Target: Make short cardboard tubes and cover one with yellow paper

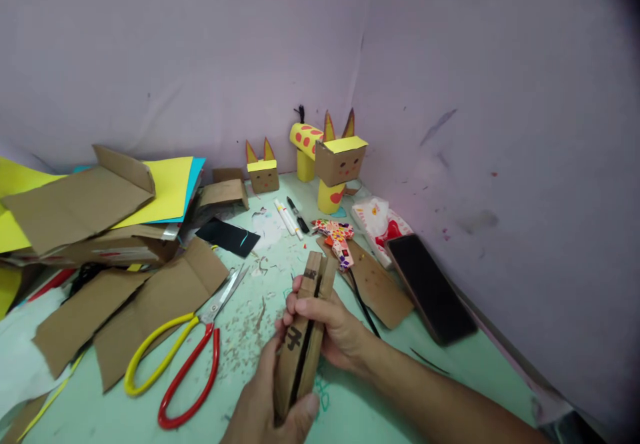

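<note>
Both hands hold a folded strip of brown cardboard (306,324) with black marks on it, low in the middle of the view above the green table (380,404). My left hand (273,407) grips its near end, thumb on the edge. My right hand (333,327) wraps round its middle, fingers curled over the top. The far end of the strip points away from me, towards a colourful glue gun (337,237).
Large scissors (185,357) with a yellow and a red handle lie to the left. Cardboard pieces (145,304) and coloured paper sheets (165,187) pile up at left. Cardboard animal figures (335,161) stand by the wall. A dark phone (430,287) and markers (290,217) lie nearby.
</note>
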Tool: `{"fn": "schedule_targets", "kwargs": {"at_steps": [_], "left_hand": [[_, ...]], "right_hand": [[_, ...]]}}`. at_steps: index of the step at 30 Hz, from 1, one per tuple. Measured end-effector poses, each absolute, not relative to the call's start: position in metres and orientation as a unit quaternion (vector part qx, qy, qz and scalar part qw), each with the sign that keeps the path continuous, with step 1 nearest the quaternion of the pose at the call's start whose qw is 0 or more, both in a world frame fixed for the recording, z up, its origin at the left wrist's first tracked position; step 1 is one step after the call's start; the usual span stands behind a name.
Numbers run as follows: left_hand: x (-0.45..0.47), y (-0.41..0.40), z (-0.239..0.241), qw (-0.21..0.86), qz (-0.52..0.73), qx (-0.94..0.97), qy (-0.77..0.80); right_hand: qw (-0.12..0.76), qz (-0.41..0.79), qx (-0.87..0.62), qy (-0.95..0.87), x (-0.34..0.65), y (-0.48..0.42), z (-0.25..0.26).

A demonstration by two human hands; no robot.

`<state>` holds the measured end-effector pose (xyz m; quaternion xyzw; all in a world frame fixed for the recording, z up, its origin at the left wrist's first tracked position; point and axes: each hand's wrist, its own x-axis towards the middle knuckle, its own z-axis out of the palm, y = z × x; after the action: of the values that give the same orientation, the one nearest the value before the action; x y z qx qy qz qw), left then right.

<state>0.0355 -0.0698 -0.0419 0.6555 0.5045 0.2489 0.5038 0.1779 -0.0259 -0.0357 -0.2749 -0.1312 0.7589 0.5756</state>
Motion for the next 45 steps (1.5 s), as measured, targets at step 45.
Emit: {"fn": "schedule_targets", "kwargs": {"at_steps": [45], "left_hand": [[-0.006,-0.040,-0.038,0.477,0.419,0.424,0.646]], "right_hand": [[0.639,0.158,-0.539,-0.525,0.230,-0.011,-0.023]]}}
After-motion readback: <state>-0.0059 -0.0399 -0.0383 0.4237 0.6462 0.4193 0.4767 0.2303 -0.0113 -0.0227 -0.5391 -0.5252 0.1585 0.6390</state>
